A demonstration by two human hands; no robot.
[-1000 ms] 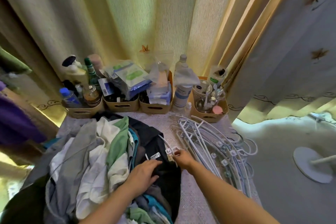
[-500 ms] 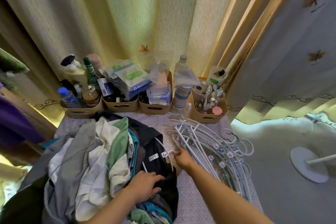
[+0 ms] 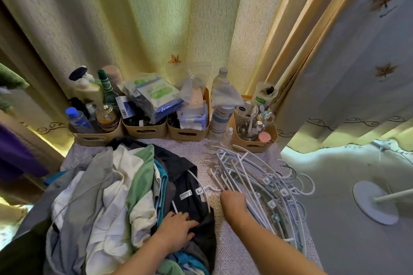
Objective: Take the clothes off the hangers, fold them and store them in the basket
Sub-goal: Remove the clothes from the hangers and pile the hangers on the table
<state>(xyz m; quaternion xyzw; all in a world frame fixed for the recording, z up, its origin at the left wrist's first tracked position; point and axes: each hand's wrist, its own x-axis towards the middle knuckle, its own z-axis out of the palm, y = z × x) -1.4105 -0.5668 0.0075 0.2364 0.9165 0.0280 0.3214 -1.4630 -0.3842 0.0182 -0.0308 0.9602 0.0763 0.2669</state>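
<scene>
L hand (image 3: 176, 227) lies flat on the black garment (image 3: 190, 205) at 6 o'clock, fingers spread, pressing it and grasping nothing; this garment is at the right edge of the clothes pile (image 3: 107, 196) at 7 o'clock, w/ a white hanger (image 3: 198, 190) inside its neck; R hand (image 3: 233, 202) is at that hanger's hook, fingers curled down, but whether they grasp it I cannot tell; empty hangers (image 3: 263, 181) are heaped at 4 o'clock; beige bins (image 3: 145, 133) stand at 12 o'clock.
</scene>
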